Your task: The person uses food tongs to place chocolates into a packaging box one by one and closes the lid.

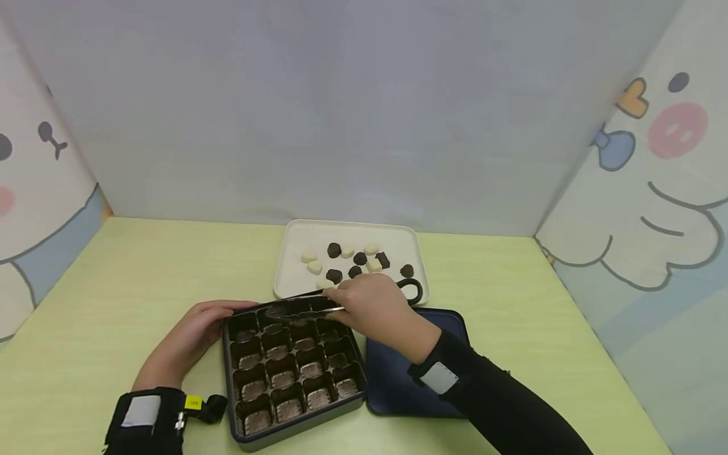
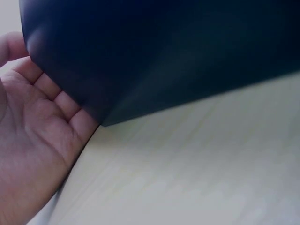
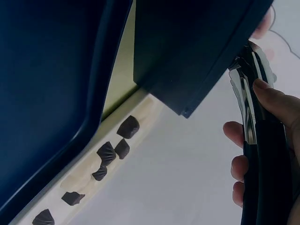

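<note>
A dark navy box holds a brown plastic insert divided into several square compartments. My left hand grips its far left corner, the thumb up at the rim; in the left wrist view the fingers lie along the box wall, tips hidden. My right hand holds serving tongs with black handles and metal arms. Their tips reach over the back left compartments; I cannot tell whether anything sits between them. In the right wrist view the thumb presses one arm.
Behind the box stands a white tray with several dark and white chocolates. To the right lies a navy lid, partly under the right forearm. Pale wood-look tabletop surrounds them, with a grey wall behind and cartoon-printed panels on both sides.
</note>
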Motion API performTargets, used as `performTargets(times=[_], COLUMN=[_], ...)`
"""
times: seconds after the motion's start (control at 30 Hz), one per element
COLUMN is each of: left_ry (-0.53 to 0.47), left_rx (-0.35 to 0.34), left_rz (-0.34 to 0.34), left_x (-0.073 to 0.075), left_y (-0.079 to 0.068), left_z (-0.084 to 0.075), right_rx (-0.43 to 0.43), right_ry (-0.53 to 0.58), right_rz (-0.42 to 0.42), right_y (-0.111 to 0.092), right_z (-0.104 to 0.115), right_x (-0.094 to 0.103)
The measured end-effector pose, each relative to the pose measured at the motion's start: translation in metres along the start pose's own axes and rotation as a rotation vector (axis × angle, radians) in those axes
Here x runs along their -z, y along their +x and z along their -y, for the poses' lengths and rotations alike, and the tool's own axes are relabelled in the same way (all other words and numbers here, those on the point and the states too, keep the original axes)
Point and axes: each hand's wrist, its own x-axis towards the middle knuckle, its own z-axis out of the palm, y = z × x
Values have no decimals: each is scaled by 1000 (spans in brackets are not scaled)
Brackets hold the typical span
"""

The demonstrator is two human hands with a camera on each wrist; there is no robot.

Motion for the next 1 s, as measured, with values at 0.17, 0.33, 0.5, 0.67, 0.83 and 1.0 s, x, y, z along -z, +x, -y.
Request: performTargets(times=[0.17, 0.33, 0.5, 0.67, 0.83, 1.0], left_ry=[-7, 1, 8, 6, 11, 22], left_rx=[4, 0, 15, 14, 17, 26], left_rz=[3, 11, -13, -16, -17, -23], left_x=[-2, -2, -2, 0, 0, -2], left_y=[1, 1, 1, 1, 1, 1], left_z=[-1, -1, -2, -1, -1, -2], right_rx=[2, -32, -150, -286, -385, -418], right_ry=[23, 19, 35, 28, 10, 0], right_rz=[-6, -28, -31, 35, 98, 154], right_y=[1, -2, -13, -28, -40, -48], right_z=[2, -5, -20, -32, -38, -41], right_x=[-1, -1, -4, -13, -21, -32])
